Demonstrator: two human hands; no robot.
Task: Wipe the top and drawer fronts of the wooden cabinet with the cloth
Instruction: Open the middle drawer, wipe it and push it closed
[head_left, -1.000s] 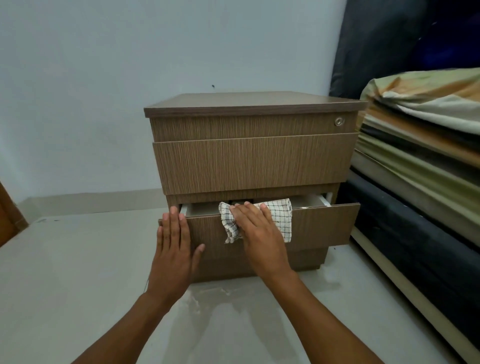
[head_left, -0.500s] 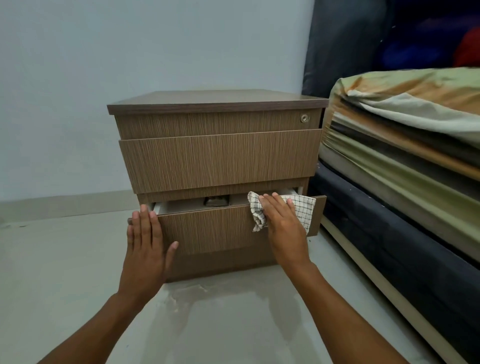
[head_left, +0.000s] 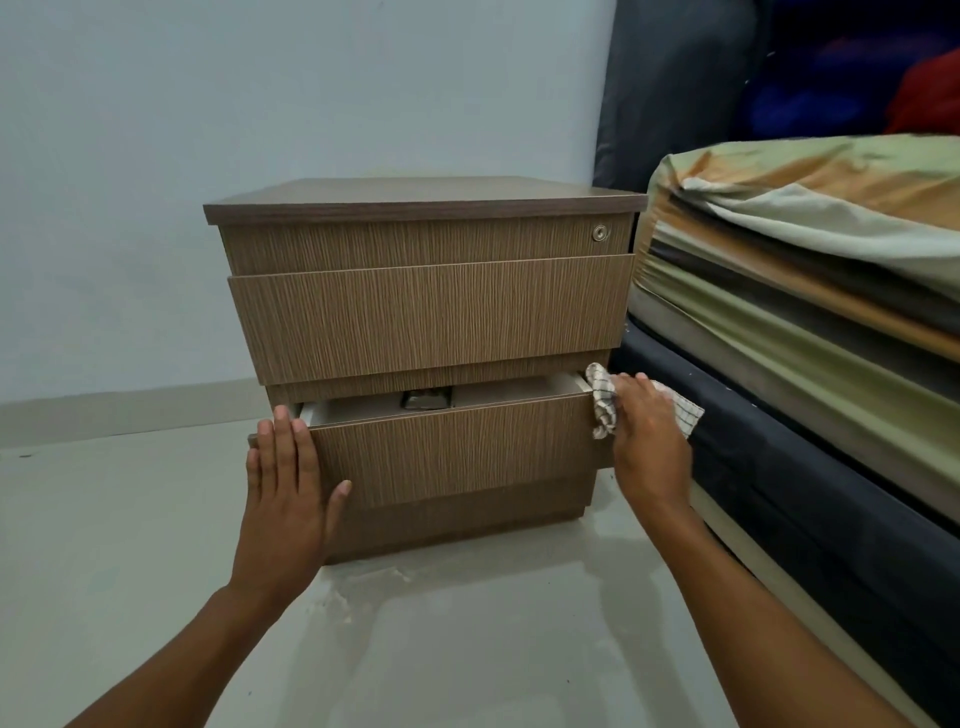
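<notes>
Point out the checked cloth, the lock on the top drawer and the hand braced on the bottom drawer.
checked cloth (head_left: 684, 415): head view, exposed right flap.
lock (head_left: 601, 233): head view, centre of metal cylinder.
left hand (head_left: 283, 488): head view, back of hand.

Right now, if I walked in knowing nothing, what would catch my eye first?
Probably the wooden cabinet in the middle, standing on the floor with its bottom drawer pulled slightly open. The right hand presses a checked cloth against that drawer's right end, while the left hand lies flat on its left end. To the right, a stack of mattresses stands beside the cabinet.
</notes>
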